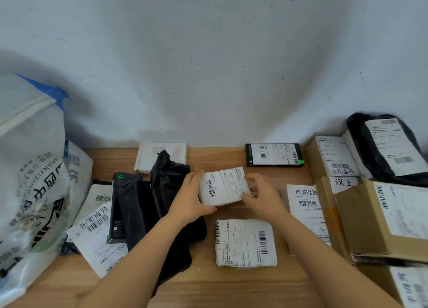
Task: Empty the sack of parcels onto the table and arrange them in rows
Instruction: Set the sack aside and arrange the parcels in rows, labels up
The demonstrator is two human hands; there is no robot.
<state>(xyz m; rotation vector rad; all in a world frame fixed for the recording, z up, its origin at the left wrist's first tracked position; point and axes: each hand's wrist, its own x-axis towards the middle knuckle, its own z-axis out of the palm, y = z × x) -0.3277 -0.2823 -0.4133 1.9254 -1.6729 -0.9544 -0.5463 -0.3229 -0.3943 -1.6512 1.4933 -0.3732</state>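
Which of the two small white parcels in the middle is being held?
The farther small white label-covered parcel, held between the left hand and right hand; the white parcel nearer the person lies untouched.

Both forearms bare, coming in over the near edge of the table [208,284] and angled toward each other. I read the left hand [192,198] as palm turned inward, fingers running up the left end of a small white parcel [223,186], thumb curled along its near edge. Right hand [261,194] opposite: fingers bent onto the right end, thumb at the near right corner. Hands roughly level, mid-table. Wrists look straight.
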